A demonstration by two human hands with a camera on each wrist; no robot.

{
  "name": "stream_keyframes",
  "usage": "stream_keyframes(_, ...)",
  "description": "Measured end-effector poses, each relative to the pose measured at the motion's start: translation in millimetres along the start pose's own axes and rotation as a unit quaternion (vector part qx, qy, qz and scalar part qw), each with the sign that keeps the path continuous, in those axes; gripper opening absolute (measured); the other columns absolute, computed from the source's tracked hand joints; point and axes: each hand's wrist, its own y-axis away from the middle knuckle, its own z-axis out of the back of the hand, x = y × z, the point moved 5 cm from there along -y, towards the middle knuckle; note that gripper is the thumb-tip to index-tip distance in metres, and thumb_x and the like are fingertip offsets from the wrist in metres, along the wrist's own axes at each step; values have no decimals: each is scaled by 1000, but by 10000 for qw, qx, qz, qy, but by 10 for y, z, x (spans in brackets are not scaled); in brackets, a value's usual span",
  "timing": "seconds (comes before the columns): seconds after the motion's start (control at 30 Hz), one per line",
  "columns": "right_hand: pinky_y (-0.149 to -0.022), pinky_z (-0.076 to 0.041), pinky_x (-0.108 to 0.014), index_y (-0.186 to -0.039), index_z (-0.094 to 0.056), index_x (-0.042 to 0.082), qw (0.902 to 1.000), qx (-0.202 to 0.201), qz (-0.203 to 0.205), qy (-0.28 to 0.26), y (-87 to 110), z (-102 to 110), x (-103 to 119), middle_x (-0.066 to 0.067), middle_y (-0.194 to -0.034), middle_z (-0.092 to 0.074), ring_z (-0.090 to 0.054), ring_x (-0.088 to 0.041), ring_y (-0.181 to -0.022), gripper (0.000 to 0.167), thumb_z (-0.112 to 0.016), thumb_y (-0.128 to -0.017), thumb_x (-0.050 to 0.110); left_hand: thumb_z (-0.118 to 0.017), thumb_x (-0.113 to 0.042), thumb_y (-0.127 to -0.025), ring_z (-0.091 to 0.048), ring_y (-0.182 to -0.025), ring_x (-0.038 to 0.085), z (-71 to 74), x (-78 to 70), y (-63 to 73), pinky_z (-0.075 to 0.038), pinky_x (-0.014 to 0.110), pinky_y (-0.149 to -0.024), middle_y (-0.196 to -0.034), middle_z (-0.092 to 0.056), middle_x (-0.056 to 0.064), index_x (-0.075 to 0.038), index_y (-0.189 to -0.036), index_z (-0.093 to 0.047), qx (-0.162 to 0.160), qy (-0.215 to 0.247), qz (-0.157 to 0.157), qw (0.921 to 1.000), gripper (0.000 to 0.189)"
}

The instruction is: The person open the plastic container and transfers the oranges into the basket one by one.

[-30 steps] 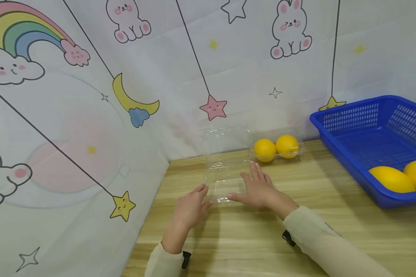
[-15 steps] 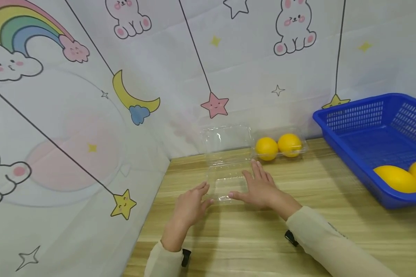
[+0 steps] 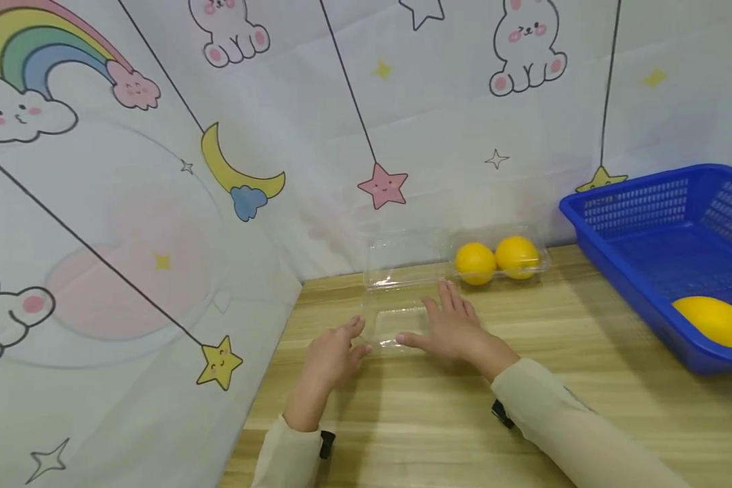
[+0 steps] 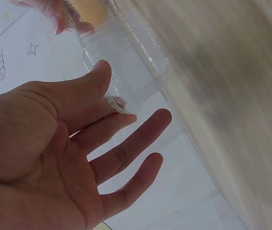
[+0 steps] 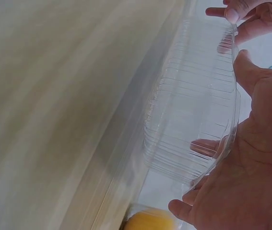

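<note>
A clear plastic clamshell box [image 3: 396,318] lies on the table with its lid [image 3: 405,261] raised at the back. My left hand [image 3: 332,359] is at its near left corner. In the left wrist view, the thumb and index finger of the left hand [image 4: 73,129] pinch the rim of the box [image 4: 126,57], while the other fingers extend loosely. My right hand [image 3: 454,329] is spread along the right side, its thumb by the front rim. In the right wrist view, fingers [image 5: 205,146] of that hand show through the box wall [image 5: 188,100].
Behind and to the right stands another clear box holding two oranges [image 3: 474,263] [image 3: 517,257]. A blue plastic basket [image 3: 625,291] at the right holds more oranges [image 3: 716,320]. A printed cloth [image 3: 317,224] borders the wooden table [image 3: 427,427] at the back and left.
Both hands and the clamshell box have shifted slightly left and away from me relative to the oranges. The head view has turned a little; the hands keep nearly the same pose.
</note>
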Motion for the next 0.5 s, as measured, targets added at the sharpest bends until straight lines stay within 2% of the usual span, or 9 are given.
stream_keyframes(0.13,-129,-4,-67,-164,-30,-5,9999,105,-18,-36,-46,10,49,-31,-173,8,9,-47,-162,104,-64,-97,68,-77,-21,-98,-76,-107,32,26,67,-39,-60,56,-89,-153,-59,13,-1,-146,-62,49,44,114,9999,54)
stream_keyframes(0.27,-128,-7,-67,-163,-31,-5,9999,127,-16,3,-64,9,95,-32,-173,6,6,-48,-162,103,-64,-97,67,-76,-22,-99,-74,-114,35,53,91,-17,-60,56,-89,-156,-57,12,-3,-148,-61,163,54,161,9997,55)
stream_keyframes(0.33,-128,-8,-68,-163,-32,-5,9999,109,18,-42,-92,-18,93,-32,-173,5,5,-48,-162,102,-64,-97,66,-74,-21,-100,-69,-123,38,42,112,-3,-57,58,-96,-157,-55,13,-2,-149,-59,180,114,178,9996,54)
stream_keyframes(0.5,-128,-6,-69,-164,-31,-3,9990,-3,281,-348,-172,-48,64,-29,-175,4,6,-46,-163,96,-62,-100,61,-71,-14,-102,-55,-140,45,20,150,27,-46,60,-113,-156,-54,20,5,-149,-57,-20,343,194,9992,53)
